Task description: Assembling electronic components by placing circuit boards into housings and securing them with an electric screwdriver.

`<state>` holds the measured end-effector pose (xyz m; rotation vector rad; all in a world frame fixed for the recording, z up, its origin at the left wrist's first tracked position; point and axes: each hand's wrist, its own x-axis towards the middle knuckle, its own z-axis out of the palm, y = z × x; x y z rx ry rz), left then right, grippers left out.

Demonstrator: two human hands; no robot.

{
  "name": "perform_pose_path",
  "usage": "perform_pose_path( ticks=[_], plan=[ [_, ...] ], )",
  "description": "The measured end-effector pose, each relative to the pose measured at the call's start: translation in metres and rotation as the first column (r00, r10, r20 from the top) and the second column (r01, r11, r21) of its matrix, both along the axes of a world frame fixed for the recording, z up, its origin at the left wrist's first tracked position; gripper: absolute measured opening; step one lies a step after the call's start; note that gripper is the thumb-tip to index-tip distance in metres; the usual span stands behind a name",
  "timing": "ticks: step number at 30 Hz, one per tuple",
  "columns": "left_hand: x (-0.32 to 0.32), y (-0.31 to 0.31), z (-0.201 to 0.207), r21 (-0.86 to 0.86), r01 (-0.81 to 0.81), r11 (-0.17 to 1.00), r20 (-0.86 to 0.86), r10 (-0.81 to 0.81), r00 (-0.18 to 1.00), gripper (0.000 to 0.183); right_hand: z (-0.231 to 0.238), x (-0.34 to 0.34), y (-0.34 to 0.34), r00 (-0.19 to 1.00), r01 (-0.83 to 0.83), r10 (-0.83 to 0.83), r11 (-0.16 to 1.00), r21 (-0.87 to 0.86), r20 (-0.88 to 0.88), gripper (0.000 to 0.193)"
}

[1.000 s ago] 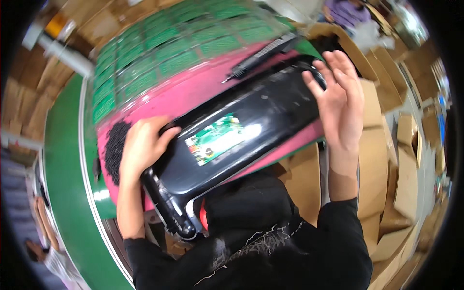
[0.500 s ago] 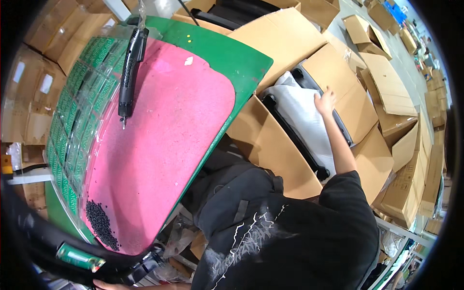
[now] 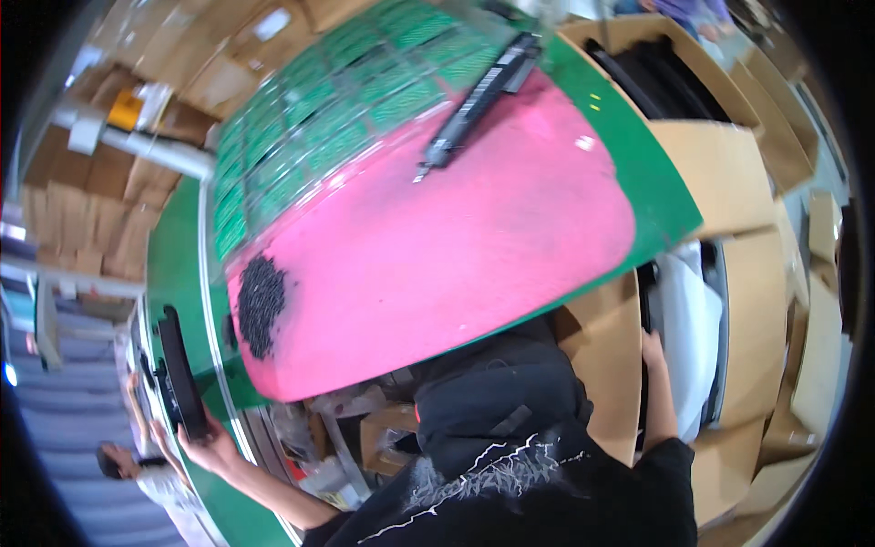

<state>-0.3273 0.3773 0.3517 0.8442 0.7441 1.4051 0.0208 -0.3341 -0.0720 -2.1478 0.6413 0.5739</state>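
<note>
My left hand point(image 3: 208, 444) grips the lower end of a black plastic panel point(image 3: 179, 369), which stands on edge on the green conveyor belt point(image 3: 173, 264) at the far left. My right hand point(image 3: 653, 354) reaches down into a cardboard box point(image 3: 609, 365) on my right. It rests against the thin edge of another black panel point(image 3: 643, 296) beside white wrapping point(image 3: 688, 319); its fingers are partly hidden. Between the hands lies a bare pink mat point(image 3: 456, 246).
A heap of small black screws point(image 3: 260, 303) sits at the mat's left end. An electric screwdriver point(image 3: 477, 102) lies at its far edge, next to trays of green circuit boards point(image 3: 314, 128). More cardboard boxes point(image 3: 720, 164) stand on the right. Another person point(image 3: 123, 463) is at the lower left.
One second ago both hands held the black panel on the pink mat. My left hand has since carried it off to the belt on the left, and my right hand went down into the box.
</note>
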Motion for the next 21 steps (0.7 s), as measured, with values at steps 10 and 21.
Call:
perform_pose_path(
  ticks=[10, 21],
  plan=[
    [-0.045, 0.115, -0.039, -0.127, -0.300, 0.945, 0.098, 0.313, 0.945, 0.042, -0.016, 0.000, -0.023, 0.934, -0.350, 0.318, 0.908, -0.230, -0.165, 0.051],
    [0.110, -0.067, 0.094, 0.983, -0.107, 0.147, -0.039, 0.745, 0.666, 0.044, 0.088, -0.039, 0.005, 0.897, -0.280, 0.437, 0.676, -0.681, 0.064, 0.031]
  ],
)
